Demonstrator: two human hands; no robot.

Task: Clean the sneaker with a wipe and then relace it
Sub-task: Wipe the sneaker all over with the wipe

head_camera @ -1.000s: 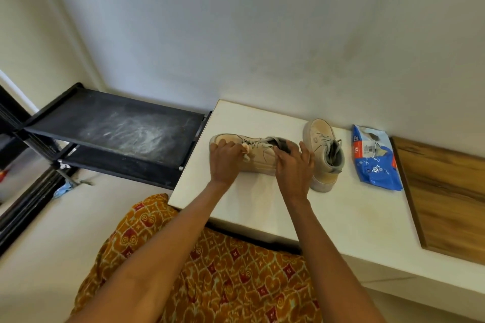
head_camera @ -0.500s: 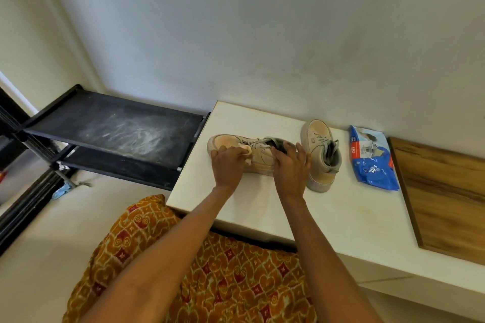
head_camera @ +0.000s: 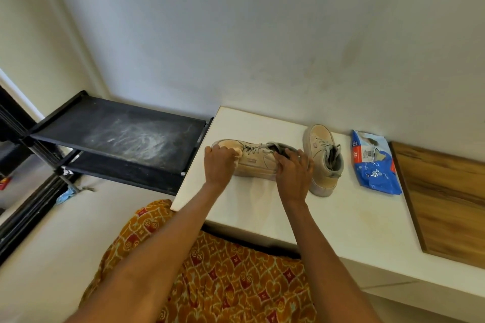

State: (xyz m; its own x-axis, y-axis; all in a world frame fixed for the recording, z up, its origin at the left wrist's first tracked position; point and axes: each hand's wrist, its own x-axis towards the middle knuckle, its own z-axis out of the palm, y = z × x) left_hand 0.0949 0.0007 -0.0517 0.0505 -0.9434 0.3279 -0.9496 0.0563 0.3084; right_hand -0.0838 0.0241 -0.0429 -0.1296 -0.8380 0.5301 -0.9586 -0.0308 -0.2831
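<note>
White surface against pale wall, left hand pressing wipe on sneaker, right hand gripping its heel, black shelf at left

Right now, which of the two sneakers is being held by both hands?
The left sneaker, lying crosswise with its toe to the left. The left hand presses a wipe on it; the right hand grips its heel. The other sneaker stands untouched.

A home: shoe rack, white counter.
</note>
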